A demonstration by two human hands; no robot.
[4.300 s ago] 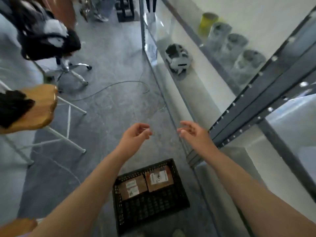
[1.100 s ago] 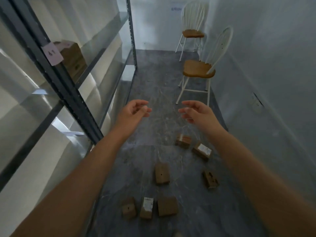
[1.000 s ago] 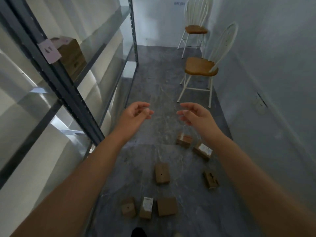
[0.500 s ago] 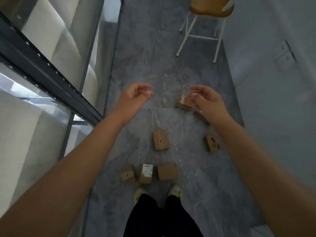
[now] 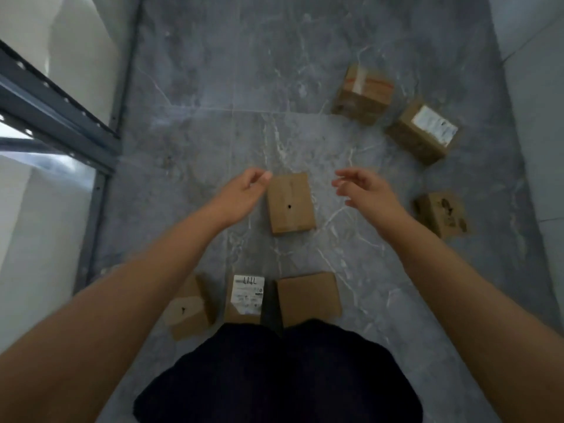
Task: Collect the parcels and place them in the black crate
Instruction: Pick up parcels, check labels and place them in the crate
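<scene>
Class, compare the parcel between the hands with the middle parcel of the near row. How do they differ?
The centre parcel shows a plain top with one dark spot; the middle near-row parcel bears a white label. The first lies alone; the second sits between a plain parcel and a spotted parcel. Both are brown cardboard on the floor.

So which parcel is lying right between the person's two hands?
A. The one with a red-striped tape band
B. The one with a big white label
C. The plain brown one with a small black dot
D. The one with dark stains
C: the plain parcel with a black dot lies on the floor between the left hand and the right hand, and neither hand holds anything.
</scene>
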